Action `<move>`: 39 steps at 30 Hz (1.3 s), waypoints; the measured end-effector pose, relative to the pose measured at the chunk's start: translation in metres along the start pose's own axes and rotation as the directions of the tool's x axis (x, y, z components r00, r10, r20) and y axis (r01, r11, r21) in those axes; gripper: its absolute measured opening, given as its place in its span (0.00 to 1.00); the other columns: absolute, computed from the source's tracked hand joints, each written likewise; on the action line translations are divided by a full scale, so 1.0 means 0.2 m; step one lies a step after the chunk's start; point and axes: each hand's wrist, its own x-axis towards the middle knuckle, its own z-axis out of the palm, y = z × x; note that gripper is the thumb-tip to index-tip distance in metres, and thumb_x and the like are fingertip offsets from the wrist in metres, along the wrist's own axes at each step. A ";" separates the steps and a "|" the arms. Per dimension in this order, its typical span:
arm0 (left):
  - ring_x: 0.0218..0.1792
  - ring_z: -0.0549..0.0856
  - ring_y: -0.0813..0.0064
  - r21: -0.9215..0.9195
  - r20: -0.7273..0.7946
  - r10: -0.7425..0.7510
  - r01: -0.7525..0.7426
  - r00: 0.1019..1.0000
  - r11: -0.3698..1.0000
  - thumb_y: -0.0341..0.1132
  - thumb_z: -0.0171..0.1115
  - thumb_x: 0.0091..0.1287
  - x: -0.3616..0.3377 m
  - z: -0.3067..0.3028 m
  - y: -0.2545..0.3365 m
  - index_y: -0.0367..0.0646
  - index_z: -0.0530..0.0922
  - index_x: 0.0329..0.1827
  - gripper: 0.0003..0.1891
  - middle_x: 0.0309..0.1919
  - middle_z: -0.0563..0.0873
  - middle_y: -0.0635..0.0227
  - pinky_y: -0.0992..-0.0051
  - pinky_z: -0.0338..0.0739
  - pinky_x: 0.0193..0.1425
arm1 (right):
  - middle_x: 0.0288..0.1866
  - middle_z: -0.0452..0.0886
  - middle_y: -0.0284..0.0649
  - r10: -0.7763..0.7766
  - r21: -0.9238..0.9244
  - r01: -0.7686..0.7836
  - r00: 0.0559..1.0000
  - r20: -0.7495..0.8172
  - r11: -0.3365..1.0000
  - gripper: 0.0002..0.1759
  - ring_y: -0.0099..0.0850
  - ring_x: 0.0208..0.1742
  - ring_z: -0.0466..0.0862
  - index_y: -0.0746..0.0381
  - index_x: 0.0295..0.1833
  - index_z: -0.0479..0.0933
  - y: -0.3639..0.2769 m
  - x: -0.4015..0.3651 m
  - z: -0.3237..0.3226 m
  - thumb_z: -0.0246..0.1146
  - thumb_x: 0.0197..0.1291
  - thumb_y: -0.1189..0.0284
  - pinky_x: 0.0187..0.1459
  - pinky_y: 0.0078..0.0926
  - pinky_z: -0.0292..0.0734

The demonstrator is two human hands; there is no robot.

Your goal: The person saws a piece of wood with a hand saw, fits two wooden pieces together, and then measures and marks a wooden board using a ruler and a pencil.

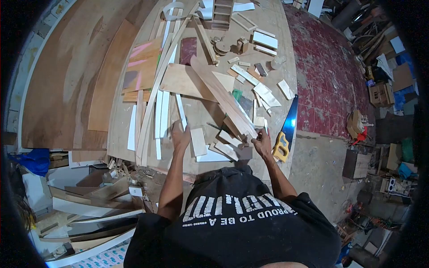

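Observation:
My right hand (262,143) is closed on the near end of a long wooden plank (219,91), which slants away to the upper left over other boards. A thin, light-coloured piece stands up beside its fingers. My left hand (180,135) has its fingers around the near end of a narrow white strip (180,109). Just right of that hand lies a short pale board (198,142). Small wood blocks (230,139) lie between the two hands. A wide plywood piece (185,81) lies crosswise beneath the long plank.
A handsaw (283,143) with a yellow handle lies at the right edge of the worktable (279,29). Long strips (154,100) run along its left side. Offcuts (267,94) are scattered at the right. Large plywood sheets (58,80) stand left; curved scrap pieces (89,207) are piled below.

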 end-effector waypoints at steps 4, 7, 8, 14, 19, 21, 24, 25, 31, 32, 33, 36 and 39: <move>0.51 0.88 0.53 -0.256 0.125 -0.012 0.044 0.992 0.966 0.35 0.70 0.65 -0.05 0.09 0.15 0.34 0.81 0.58 0.21 0.47 0.89 0.50 0.60 0.80 0.59 | 0.37 0.80 0.38 -0.113 -0.009 0.113 0.993 -0.032 0.994 0.21 0.27 0.35 0.78 0.65 0.52 0.71 0.15 -0.02 0.05 0.65 0.51 0.80 0.37 0.27 0.73; 0.44 0.90 0.57 -0.235 0.256 0.040 0.022 0.966 0.972 0.39 0.68 0.68 -0.16 0.20 0.19 0.34 0.82 0.57 0.20 0.41 0.90 0.52 0.63 0.82 0.54 | 0.42 0.82 0.44 0.004 0.268 -0.004 1.000 0.002 0.963 0.22 0.32 0.40 0.80 0.65 0.54 0.72 -0.03 -0.12 -0.02 0.66 0.52 0.77 0.43 0.32 0.77; 0.43 0.90 0.59 -0.187 0.314 0.142 -0.086 0.939 0.979 0.41 0.67 0.70 -0.19 0.25 0.21 0.35 0.83 0.57 0.20 0.39 0.91 0.53 0.63 0.83 0.52 | 0.39 0.82 0.41 0.062 0.252 -0.067 0.998 0.025 0.965 0.22 0.30 0.36 0.80 0.64 0.56 0.72 -0.11 -0.15 -0.06 0.65 0.54 0.78 0.36 0.30 0.76; 0.50 0.86 0.60 -0.628 0.755 -0.009 0.726 0.656 0.279 0.59 0.54 0.76 -0.35 0.39 0.46 0.46 0.72 0.68 0.29 0.53 0.87 0.60 0.59 0.79 0.57 | 0.38 0.84 0.43 0.085 0.205 -0.092 0.995 0.043 0.974 0.25 0.28 0.30 0.79 0.60 0.62 0.71 -0.03 -0.32 -0.12 0.67 0.58 0.74 0.30 0.29 0.74; 0.59 0.80 0.51 -0.653 0.702 0.044 0.667 0.711 -0.359 0.74 0.33 0.74 -0.33 0.14 0.62 0.46 0.67 0.74 0.43 0.59 0.80 0.55 0.39 0.72 0.67 | 0.35 0.83 0.40 0.128 0.211 -0.236 0.897 0.424 0.949 0.20 0.27 0.29 0.79 0.60 0.61 0.74 -0.01 -0.47 -0.01 0.66 0.68 0.66 0.34 0.31 0.76; 0.54 0.81 0.52 -0.713 0.680 -0.105 0.622 0.725 -0.322 0.74 0.32 0.74 -0.29 0.10 0.51 0.45 0.68 0.71 0.43 0.57 0.81 0.56 0.40 0.75 0.62 | 0.38 0.84 0.40 -0.039 0.263 -0.096 0.884 0.466 0.960 0.19 0.28 0.34 0.80 0.61 0.61 0.76 -0.03 -0.41 0.02 0.66 0.69 0.64 0.38 0.31 0.78; 0.49 0.80 0.55 -0.779 0.607 -0.164 0.542 0.778 -0.315 0.74 0.30 0.74 -0.32 -0.03 0.44 0.45 0.69 0.66 0.42 0.52 0.81 0.58 0.45 0.77 0.59 | 0.51 0.86 0.49 -0.166 0.108 0.136 0.920 0.356 0.985 0.24 0.41 0.52 0.85 0.63 0.58 0.82 0.05 -0.13 0.12 0.64 0.69 0.55 0.52 0.40 0.80; 0.48 0.80 0.56 -0.805 0.581 -0.229 0.510 0.781 -0.303 0.74 0.30 0.74 -0.35 -0.09 0.46 0.45 0.69 0.65 0.42 0.50 0.81 0.59 0.46 0.77 0.59 | 0.53 0.85 0.51 -0.312 -0.114 0.333 0.935 0.170 0.936 0.23 0.44 0.57 0.84 0.66 0.58 0.81 0.04 -0.02 0.14 0.66 0.66 0.59 0.58 0.41 0.78; 0.47 0.81 0.55 -0.866 0.475 -0.280 0.386 0.834 -0.319 0.74 0.32 0.75 -0.48 -0.34 0.51 0.46 0.72 0.64 0.40 0.49 0.81 0.61 0.44 0.77 0.60 | 0.46 0.83 0.60 -0.271 -0.293 0.378 0.898 0.348 0.878 0.25 0.56 0.41 0.85 0.64 0.55 0.80 0.01 0.32 0.20 0.73 0.56 0.61 0.48 0.48 0.80; 0.49 0.81 0.55 -0.870 0.468 -0.264 0.388 0.843 -0.304 0.74 0.35 0.74 -0.49 -0.35 0.49 0.46 0.72 0.65 0.40 0.50 0.81 0.61 0.44 0.76 0.61 | 0.46 0.83 0.60 -0.287 -0.284 0.399 0.886 0.364 0.872 0.25 0.56 0.41 0.85 0.64 0.55 0.80 -0.01 0.33 0.20 0.73 0.56 0.61 0.48 0.48 0.80; 0.49 0.81 0.55 -0.877 0.452 -0.273 0.368 0.849 -0.309 0.74 0.35 0.74 -0.51 -0.36 0.48 0.46 0.72 0.65 0.40 0.50 0.81 0.61 0.44 0.76 0.61 | 0.46 0.84 0.57 -0.355 -0.275 0.463 0.862 0.362 0.843 0.25 0.52 0.41 0.85 0.63 0.57 0.80 0.00 0.33 0.19 0.73 0.57 0.62 0.46 0.45 0.81; 0.54 0.80 0.56 -0.899 0.400 -0.206 0.339 0.893 -0.279 0.74 0.38 0.74 -0.49 -0.36 0.47 0.45 0.72 0.65 0.40 0.52 0.80 0.61 0.43 0.76 0.63 | 0.47 0.85 0.52 -0.551 -0.123 0.582 0.806 0.216 0.804 0.25 0.43 0.40 0.86 0.63 0.60 0.80 -0.24 0.19 0.20 0.73 0.58 0.66 0.42 0.39 0.82; 0.57 0.80 0.55 -0.859 0.456 -0.057 0.423 0.888 -0.289 0.71 0.35 0.77 -0.52 -0.33 0.48 0.44 0.70 0.70 0.40 0.55 0.79 0.61 0.46 0.77 0.64 | 0.53 0.84 0.47 -0.648 0.197 0.621 0.751 0.125 0.758 0.28 0.32 0.42 0.85 0.62 0.63 0.80 -0.73 -0.22 0.19 0.76 0.57 0.68 0.39 0.31 0.83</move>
